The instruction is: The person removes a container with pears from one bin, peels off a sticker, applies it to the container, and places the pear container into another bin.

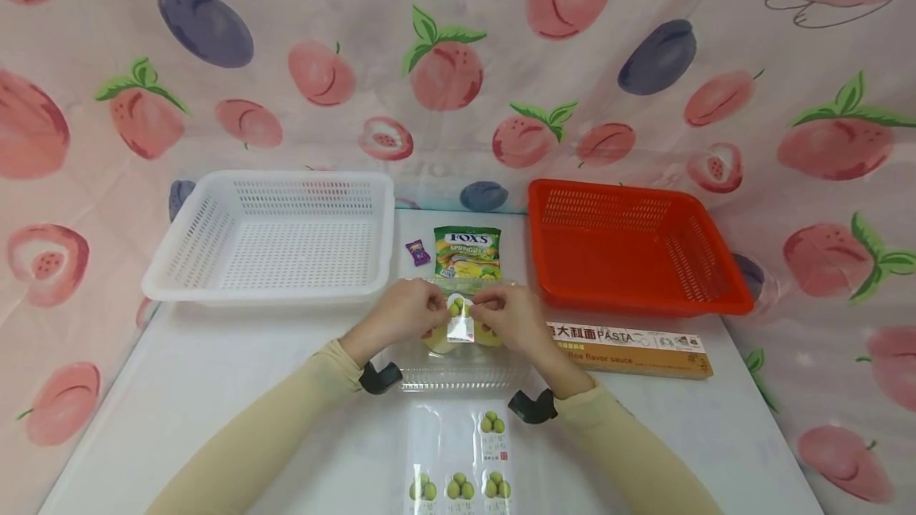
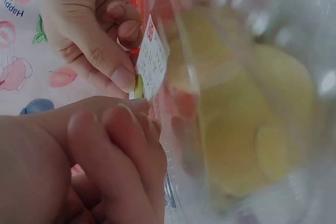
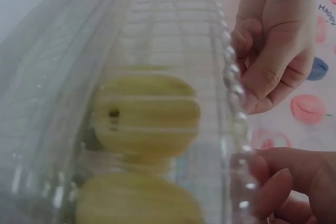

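Over a clear plastic clamshell box (image 1: pixel 465 377), a small white label sticker (image 1: pixel 460 329) printed with green fruit is held up between both hands. My left hand (image 1: pixel 406 310) pinches its left edge with thumb and forefinger. At the opposite edge, my right hand (image 1: pixel 514 318) pinches it the same way. In the left wrist view the label (image 2: pixel 153 62) stands close beside the box wall. Yellow fruits (image 3: pixel 147 114) show through the clear plastic. Just in front of the box lies a sheet of matching labels (image 1: pixel 447 439), some of its places bare.
A white basket (image 1: pixel 268 296) stands at the back left, a red basket (image 1: pixel 644 304) at the back right. Behind the box lie a green Fox's candy bag (image 1: pixel 467 251) and a small purple wrapped candy (image 1: pixel 418 253). A long pasta box (image 1: pixel 637 360) sits right of my right hand.
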`<action>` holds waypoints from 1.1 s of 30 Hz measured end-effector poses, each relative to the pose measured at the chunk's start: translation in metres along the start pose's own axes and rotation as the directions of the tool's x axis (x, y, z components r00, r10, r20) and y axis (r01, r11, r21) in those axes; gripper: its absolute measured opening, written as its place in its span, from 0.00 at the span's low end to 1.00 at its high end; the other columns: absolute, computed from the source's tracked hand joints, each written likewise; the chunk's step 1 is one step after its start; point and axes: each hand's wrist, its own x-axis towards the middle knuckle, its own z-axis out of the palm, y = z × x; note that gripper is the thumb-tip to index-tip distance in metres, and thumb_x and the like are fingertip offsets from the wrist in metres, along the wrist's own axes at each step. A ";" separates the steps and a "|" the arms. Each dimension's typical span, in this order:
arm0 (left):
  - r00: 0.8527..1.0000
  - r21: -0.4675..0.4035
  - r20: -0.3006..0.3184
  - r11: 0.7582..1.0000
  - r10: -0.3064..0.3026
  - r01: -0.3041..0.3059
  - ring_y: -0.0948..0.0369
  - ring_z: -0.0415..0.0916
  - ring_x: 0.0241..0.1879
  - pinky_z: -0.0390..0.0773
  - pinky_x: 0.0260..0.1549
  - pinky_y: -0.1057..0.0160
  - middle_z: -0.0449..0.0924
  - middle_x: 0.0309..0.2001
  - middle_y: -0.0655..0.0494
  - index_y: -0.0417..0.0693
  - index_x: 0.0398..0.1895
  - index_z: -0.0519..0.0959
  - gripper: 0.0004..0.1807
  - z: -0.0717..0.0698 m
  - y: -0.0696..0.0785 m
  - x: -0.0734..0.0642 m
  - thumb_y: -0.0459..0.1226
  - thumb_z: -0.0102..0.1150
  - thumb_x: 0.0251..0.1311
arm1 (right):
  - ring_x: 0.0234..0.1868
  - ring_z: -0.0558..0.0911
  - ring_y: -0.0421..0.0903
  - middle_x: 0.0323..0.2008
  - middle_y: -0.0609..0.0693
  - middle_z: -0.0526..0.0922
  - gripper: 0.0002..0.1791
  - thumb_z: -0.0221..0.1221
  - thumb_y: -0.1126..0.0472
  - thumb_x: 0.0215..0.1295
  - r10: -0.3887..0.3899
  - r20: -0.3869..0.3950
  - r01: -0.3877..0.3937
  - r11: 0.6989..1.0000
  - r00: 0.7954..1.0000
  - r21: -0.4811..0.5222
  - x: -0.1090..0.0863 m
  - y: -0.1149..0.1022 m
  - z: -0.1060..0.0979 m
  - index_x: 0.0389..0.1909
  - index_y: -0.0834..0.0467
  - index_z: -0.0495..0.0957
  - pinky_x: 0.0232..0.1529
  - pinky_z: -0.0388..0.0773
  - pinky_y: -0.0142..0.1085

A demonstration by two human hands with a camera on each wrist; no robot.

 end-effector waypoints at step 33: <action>1.000 0.015 -0.021 1.000 0.009 -0.009 0.63 0.71 0.17 0.70 0.19 0.63 0.73 0.19 0.60 0.45 0.45 0.80 0.23 0.013 -0.006 -0.010 0.44 0.76 0.47 | 0.31 0.73 0.44 0.24 0.46 0.75 0.04 0.67 0.60 0.60 -0.095 -0.065 0.080 0.974 0.993 -0.211 0.005 0.010 0.016 0.34 0.56 0.85 0.22 0.75 0.34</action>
